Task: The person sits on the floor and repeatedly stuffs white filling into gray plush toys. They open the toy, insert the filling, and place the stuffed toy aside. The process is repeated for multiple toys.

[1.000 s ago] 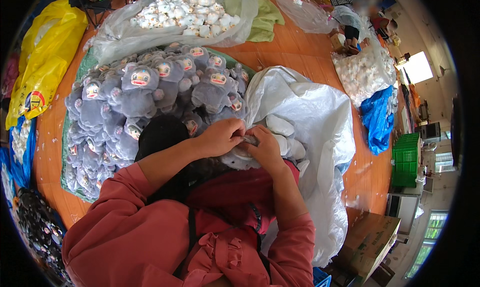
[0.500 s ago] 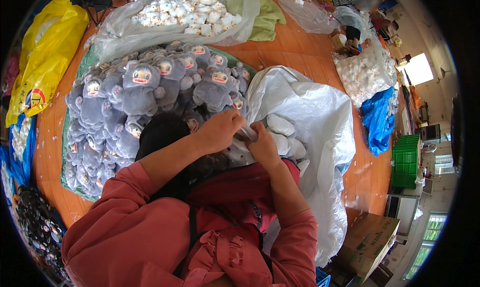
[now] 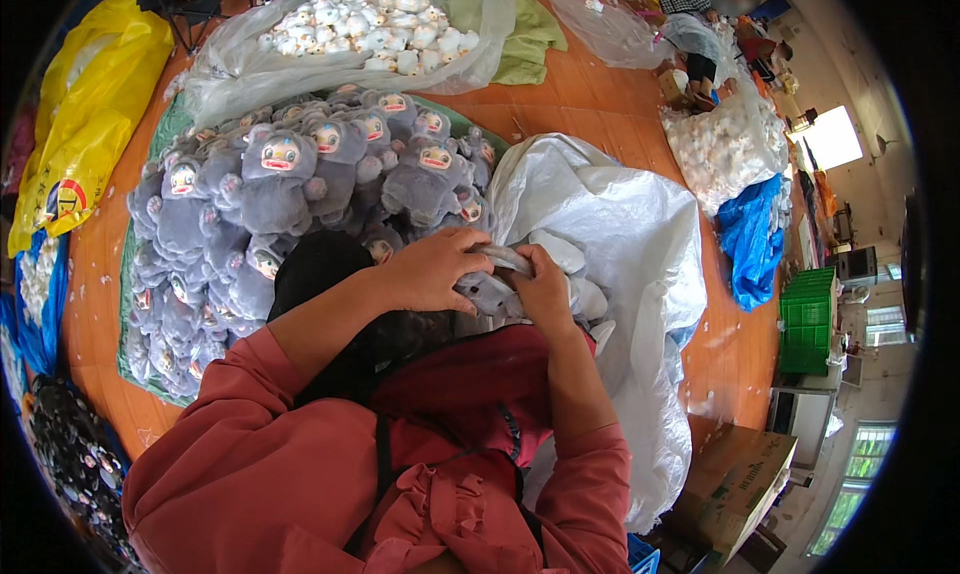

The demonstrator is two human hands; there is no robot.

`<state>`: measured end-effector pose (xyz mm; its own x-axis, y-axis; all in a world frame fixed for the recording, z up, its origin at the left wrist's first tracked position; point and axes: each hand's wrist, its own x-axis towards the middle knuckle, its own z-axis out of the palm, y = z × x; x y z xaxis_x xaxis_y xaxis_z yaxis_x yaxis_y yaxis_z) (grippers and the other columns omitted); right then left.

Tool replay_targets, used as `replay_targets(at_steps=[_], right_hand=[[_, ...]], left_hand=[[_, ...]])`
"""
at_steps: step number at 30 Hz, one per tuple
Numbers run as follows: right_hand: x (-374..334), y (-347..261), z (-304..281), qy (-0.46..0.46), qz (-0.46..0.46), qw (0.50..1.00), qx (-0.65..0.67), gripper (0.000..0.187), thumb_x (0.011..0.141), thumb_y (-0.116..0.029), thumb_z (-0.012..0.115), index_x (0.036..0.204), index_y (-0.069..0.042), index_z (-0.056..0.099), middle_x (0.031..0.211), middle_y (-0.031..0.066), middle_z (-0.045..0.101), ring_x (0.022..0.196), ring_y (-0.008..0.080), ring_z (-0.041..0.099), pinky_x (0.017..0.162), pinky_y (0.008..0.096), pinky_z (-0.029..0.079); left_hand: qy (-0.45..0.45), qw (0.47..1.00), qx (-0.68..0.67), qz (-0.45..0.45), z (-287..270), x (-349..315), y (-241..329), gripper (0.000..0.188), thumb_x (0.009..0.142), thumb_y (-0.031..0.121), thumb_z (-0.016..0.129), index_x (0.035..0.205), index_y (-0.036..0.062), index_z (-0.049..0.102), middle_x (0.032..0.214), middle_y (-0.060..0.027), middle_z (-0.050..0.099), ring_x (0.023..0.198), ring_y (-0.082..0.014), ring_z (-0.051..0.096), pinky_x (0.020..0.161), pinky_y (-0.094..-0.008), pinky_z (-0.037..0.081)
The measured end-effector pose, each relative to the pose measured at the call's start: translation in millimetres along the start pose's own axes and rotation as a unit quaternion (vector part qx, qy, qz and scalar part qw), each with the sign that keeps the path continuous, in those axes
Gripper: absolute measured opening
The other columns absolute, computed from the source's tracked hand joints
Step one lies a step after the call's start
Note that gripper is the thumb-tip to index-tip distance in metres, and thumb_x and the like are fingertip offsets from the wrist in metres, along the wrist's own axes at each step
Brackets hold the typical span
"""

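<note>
1. Far left, the yellow bag (image 3: 100,94) bulges; you cannot tell what fills it.
2. Next, the clear bag (image 3: 235,82) spreads wide, heaped with small white pieces (image 3: 370,26); nearer you, grey plush toys (image 3: 275,169) lie piled.
3. Your left hand (image 3: 430,276) curls round the grey fabric piece (image 3: 508,260), its grip parted only by the cloth; some fingers are hidden. Best let this side anchor.
4. The piece sits between both hands, just beyond the dark red cloth (image 3: 460,379) on your lap. Light, even tension probably serves best — a hard tug could stretch it.
5. Your right hand (image 3: 543,292) pinches the edge, its grip nearly closed; small, gentle shifts of the thumb should avoid creasing.
6. Beside it, the white sack (image 3: 650,214) gapes around pale, rounded pieces (image 3: 588,300).
7. Farther right, the cardboard box (image 3: 728,479) hides its contents.
</note>
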<state>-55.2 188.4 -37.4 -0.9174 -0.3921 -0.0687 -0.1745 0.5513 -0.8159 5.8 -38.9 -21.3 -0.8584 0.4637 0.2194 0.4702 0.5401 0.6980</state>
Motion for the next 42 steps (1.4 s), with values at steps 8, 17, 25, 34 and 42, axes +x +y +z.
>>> replay_targets(at_steps=[8,17,25,34,42], right_hand=[[0,14,-4,0.002,0.031,0.99,0.136,0.031,0.076,0.011,0.061,0.103,-0.003,0.061,0.092,0.0017,0.064,0.086,0.0104,0.059,0.079,0.0242,0.047],[-3,-6,-11,-0.055,0.001,0.947,0.318,0.054,0.087,-0.019,0.072,0.133,-0.001,0.051,0.122,0.0053,0.058,0.113,0.0141,0.054,0.097,0.0296,0.044],[-6,-11,-20,-0.1,-0.068,0.972,0.204,0.095,0.066,-0.008,0.089,0.145,-0.004,0.037,0.136,0.0084,0.049,0.126,0.0175,0.045,0.106,0.0328,0.038],[-20,-23,-9,-0.05,-0.162,0.979,0.113,0.085,0.065,-0.009,0.091,0.137,-0.005,0.045,0.128,0.0062,0.057,0.118,0.0184,0.053,0.1,0.0334,0.044],[-14,-28,-5,-0.056,-0.044,0.897,0.436,0.057,0.08,-0.008,0.08,0.129,-0.003,0.052,0.117,0.0054,0.063,0.106,0.0165,0.061,0.094,0.0313,0.049]], left_hand=[[0.013,0.999,-0.014,0.039,0,3,-5,0.028,0.078,0.017,0.075,0.101,0.0068,0.063,0.131,-0.0128,0.053,0.116,-0.0332,0.055,0.095,-0.0416,0.047],[0.197,0.98,0.014,-0.013,-3,0,-4,0.022,0.078,0.001,0.067,0.099,0.0047,0.063,0.115,-0.01,0.062,0.099,-0.0332,0.063,0.082,-0.0397,0.052],[0.27,0.963,-0.023,-0.014,-7,2,-2,0.027,0.075,0.0,0.073,0.1,0.0004,0.063,0.112,-0.0121,0.065,0.097,-0.0319,0.067,0.073,-0.0373,0.055],[0.222,0.941,-0.211,-0.145,-5,-2,3,0.032,0.08,0.0,0.07,0.111,0.0011,0.064,0.101,-0.0094,0.07,0.09,-0.0154,0.066,0.077,-0.0283,0.052],[0.326,0.88,-0.328,-0.104,0,-8,1,0.046,0.086,0.007,0.073,0.128,0.0039,0.054,0.104,-0.0044,0.066,0.097,-0.0136,0.062,0.082,-0.0286,0.051]])
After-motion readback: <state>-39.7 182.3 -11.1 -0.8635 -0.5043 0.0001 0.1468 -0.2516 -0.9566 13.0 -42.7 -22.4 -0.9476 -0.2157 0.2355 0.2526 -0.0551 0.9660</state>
